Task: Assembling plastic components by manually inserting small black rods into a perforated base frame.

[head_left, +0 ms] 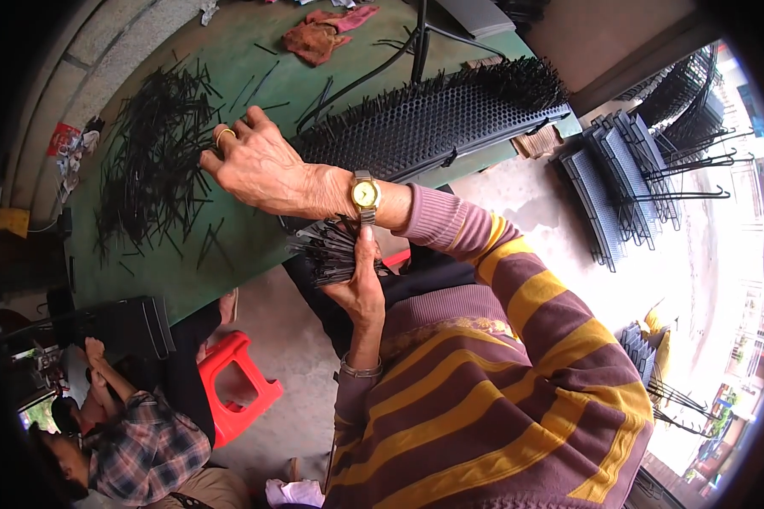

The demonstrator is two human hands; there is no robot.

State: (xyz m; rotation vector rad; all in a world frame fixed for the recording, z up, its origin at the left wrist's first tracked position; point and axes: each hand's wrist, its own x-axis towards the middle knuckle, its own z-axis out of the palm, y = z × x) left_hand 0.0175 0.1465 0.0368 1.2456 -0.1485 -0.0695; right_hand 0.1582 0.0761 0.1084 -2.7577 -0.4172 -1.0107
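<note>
L hand (361,293), bracelet (362,370) at wrist, is closed round a bundle of thin black rods (329,254), held upright-ish just off the table edge, thumb along its R side. R hand (267,170), w/ gold-faced watch (366,194) & ring (224,134), is over the green table (250,242), fingers part-curled, right beside a loose pile of black rods (157,148); can't tell if it's pinching one.

Main holder: long black perforated rack (433,127), lying on table past R forearm. Upright rods (525,81) bristle along its far side, thickest at R end; nearer strip shows rows of open holes. Can't tell how deep rods sit. Red-orange cloth (314,38) on table at far side, a few stray rods nr it.

R of table, on floor: several dark perforated racks (611,182) stood close together w/ hooked wires sticking out to R. Below table, red plastic stool (267,394); nr it, lower L, co-worker (144,450) in plaid shirt, arms reaching up toward a dark panel (132,327).
</note>
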